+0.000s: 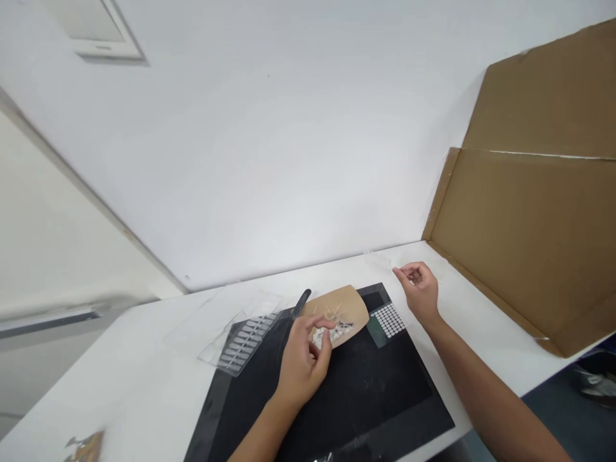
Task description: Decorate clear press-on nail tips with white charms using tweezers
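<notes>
My left hand hovers over the black mat, in front of a tan rounded board. Its fingers are curled, with a gap between thumb and index finger and nothing visible in it. A heap of small white and dark bits lies on the tan board, partly hidden by this hand. Farther right, my right hand is raised beyond the mat's edge, thumb and fingertips pinched on a thin clear plastic strip, faint against the white. A sheet of white dots on green lies on the mat between the hands.
Left of the board, clear sheets with rows of pale tabs overlap the mat. A black handle-like piece lies beside them. A tall open cardboard box stands at right. A blurred brown object sits at the table's lower left.
</notes>
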The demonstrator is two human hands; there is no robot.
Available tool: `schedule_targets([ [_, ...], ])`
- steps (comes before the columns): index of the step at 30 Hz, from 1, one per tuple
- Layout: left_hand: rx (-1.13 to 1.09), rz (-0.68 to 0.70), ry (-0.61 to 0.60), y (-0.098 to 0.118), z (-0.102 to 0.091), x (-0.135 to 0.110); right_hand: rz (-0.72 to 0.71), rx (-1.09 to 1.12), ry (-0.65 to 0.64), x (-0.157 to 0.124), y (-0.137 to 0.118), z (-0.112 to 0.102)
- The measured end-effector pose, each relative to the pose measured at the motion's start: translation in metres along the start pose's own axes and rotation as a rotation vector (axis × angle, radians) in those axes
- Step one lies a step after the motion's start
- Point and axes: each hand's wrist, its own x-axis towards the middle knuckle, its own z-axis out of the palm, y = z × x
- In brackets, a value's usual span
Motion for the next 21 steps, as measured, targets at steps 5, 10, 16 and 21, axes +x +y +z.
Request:
schedule_targets([
  [5,0.012,0.033,-0.009,-0.001,0.002,0.0,-0.039,-0.004,-0.137,0.007,0.01,0.001],
  [10,0.014,0.045,0.002,-0.002,0.0,0.0,-0.1,-0.103,-0.075,0.003,-0.014,-0.032],
  [16,0.015,0.096,0.008,0.002,-0.001,0.001,-0.156,-0.551,-0.088,-0.055,-0.02,-0.098],
  [21,0.016,0.133,0.007,0.004,0.0,0.001,-0.209,-0.763,-0.445,-0.112,0.005,-0.125],
])
